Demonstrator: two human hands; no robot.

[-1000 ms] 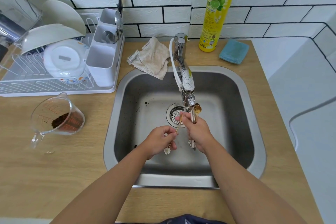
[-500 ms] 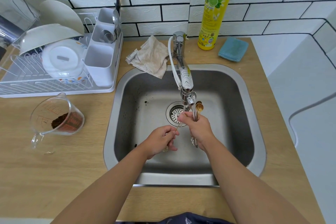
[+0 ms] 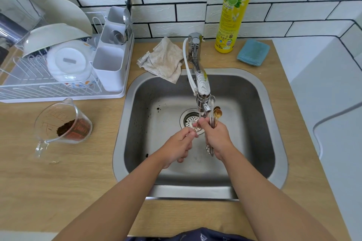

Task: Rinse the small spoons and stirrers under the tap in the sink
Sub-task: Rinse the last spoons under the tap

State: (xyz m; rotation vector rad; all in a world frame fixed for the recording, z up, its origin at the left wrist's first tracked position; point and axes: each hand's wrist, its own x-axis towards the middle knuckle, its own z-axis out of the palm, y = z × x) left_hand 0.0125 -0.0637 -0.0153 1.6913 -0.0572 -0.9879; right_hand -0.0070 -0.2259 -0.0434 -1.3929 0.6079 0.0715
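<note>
A light wooden countertop (image 3: pixel 58 182) ran beneath a white tiled wall, with a steel sink (image 3: pixel 278 143) set into it. At the back left sat a white dish rack (image 3: pixel 64 92) on its tray. In front of the rack stood a clear measuring jug (image 3: pixel 62 123) holding dark grounds. A crumpled beige cloth (image 3: pixel 164 58) lay at the sink's back edge, one corner hanging over the rim. Behind the sink stood a tall yellow dish soap bottle (image 3: pixel 231 17), with a blue sponge cloth (image 3: pixel 252 53) just to its right.
</note>
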